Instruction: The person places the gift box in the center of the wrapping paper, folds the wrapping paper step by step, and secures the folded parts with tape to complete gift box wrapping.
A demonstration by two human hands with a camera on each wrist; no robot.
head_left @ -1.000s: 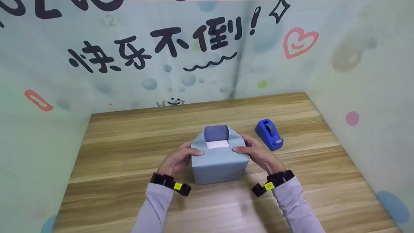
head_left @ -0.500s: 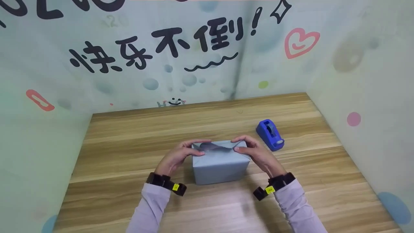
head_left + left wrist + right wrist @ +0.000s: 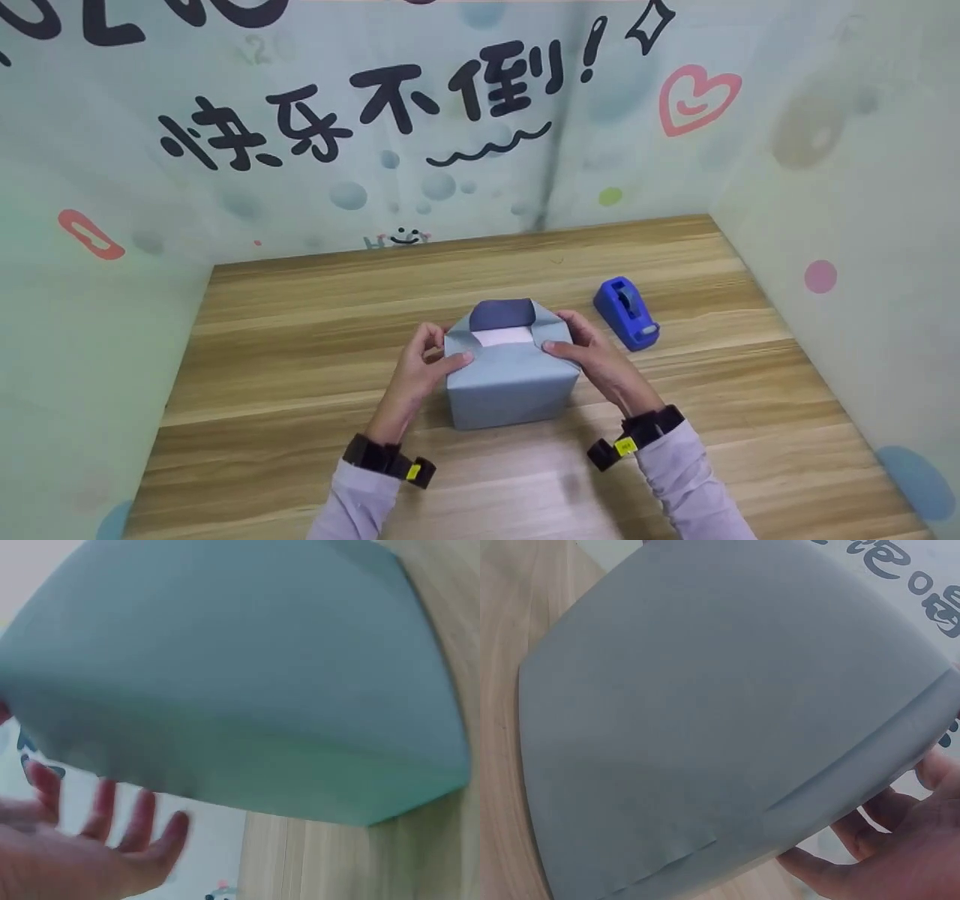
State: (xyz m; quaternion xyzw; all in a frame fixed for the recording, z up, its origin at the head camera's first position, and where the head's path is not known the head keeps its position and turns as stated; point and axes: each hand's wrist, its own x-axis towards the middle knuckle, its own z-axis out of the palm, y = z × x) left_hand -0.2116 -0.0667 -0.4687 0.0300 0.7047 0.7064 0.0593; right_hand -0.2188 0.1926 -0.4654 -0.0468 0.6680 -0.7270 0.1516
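Note:
A box wrapped in light grey-blue paper (image 3: 510,401) sits on the wooden table. Its far paper flap (image 3: 502,314) stands up, showing a darker blue inner side, and a strip of the pale box inside (image 3: 502,337) is bare. My left hand (image 3: 418,375) rests its thumb on the top near the left edge. In the left wrist view the fingers (image 3: 142,819) are spread loosely along the box's side, blurred. My right hand (image 3: 604,367) grips the right end, thumb on top and fingers (image 3: 859,832) along the side and far edge.
A blue tape dispenser (image 3: 627,313) stands behind and right of the box. The wooden table (image 3: 300,390) is bordered by a printed cloth backdrop (image 3: 480,187) at the back and both sides.
Half a second ago both hands had the far flap folded down over the top; now it stands up again, as a second ago. The left hand's fingers have come off the flap.

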